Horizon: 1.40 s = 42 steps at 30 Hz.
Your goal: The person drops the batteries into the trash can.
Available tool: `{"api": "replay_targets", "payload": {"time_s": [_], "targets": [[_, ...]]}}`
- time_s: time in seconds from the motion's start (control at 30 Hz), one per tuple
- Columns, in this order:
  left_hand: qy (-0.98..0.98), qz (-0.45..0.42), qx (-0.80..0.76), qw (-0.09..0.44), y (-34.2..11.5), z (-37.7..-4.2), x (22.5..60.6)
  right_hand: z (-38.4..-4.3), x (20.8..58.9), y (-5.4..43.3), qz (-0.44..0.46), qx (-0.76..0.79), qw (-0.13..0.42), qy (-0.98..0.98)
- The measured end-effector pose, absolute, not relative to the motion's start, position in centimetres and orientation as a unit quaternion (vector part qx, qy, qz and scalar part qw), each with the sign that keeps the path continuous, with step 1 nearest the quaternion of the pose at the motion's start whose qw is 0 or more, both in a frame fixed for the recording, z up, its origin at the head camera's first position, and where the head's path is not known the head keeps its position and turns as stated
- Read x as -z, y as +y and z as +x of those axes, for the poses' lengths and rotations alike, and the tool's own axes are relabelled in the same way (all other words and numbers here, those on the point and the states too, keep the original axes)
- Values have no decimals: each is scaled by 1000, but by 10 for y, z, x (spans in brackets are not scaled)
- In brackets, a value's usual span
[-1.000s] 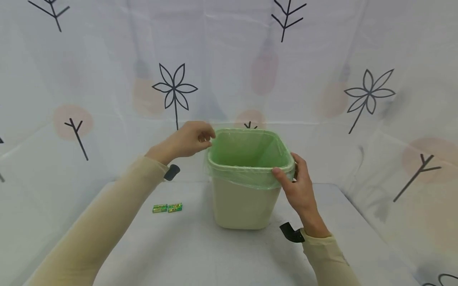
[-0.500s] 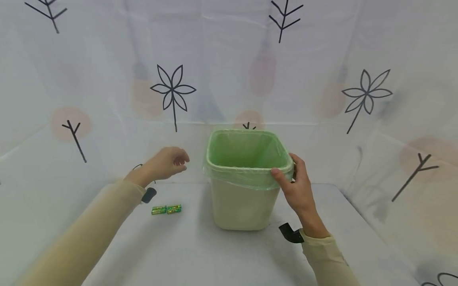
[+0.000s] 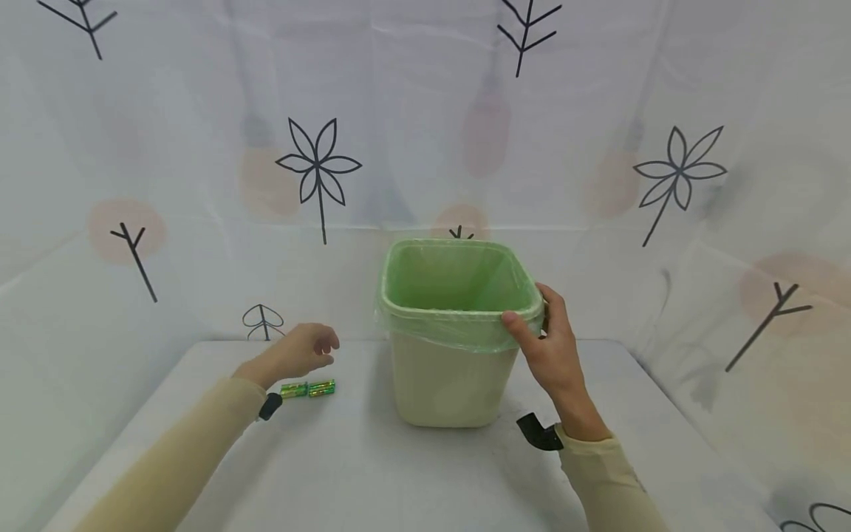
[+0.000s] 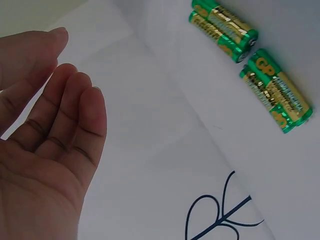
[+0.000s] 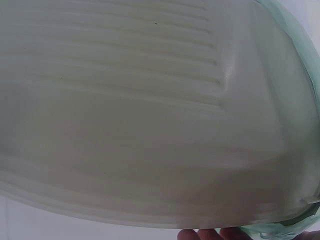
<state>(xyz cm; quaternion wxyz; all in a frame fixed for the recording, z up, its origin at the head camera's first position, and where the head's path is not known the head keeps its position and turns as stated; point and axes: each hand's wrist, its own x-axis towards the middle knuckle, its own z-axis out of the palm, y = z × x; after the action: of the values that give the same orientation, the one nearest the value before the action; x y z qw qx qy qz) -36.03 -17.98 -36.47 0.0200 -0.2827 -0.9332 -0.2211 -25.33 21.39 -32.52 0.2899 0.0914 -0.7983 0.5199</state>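
A cream trash bin [image 3: 452, 391] stands upright on the table, lined with a thin green trash bag [image 3: 452, 334] folded over its rim. My right hand [image 3: 557, 362] grips the bin's right rim, thumb on the front corner and fingers behind the side. In the right wrist view, fingertips [image 5: 210, 234] show past the ribbed bin wall. Left of the bin, my left hand [image 3: 292, 355] hovers with loosely bent fingers, holding nothing. Close to it lie several green and gold batteries [image 3: 322, 388] in two side-by-side pairs; the left wrist view shows both pairs [image 4: 276, 90] apart from the hand.
A white table [image 3: 332, 473] carries the bin and batteries. Behind and at the sides hangs a pale curtain [image 3: 412, 103] printed with flowers and twigs. Each wrist wears a black mount, one of which is the right mount [image 3: 538, 432].
My left hand has left the bin's left rim and moved left and down toward the batteries. The right hand keeps its grip, and the bin stays in place.
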Motion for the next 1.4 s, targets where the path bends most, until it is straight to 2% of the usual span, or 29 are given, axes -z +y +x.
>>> {"api": "replay_targets", "payload": {"time_s": [0.4,0.6,0.97,1.4], "targets": [[-942,-272,197,-20,-186,-369,409,-253,326,214,92,-516,292,-800],[-946,-266,184,-20,-187,-373,424,-253,325,214,92,-519,289,-800],[-944,-243,215,-61,-187,-371,439,-252,325,214,94,-517,286,-801],[-942,-250,209,-75,-182,-368,444,-253,325,214,93,-517,284,-802]]}}
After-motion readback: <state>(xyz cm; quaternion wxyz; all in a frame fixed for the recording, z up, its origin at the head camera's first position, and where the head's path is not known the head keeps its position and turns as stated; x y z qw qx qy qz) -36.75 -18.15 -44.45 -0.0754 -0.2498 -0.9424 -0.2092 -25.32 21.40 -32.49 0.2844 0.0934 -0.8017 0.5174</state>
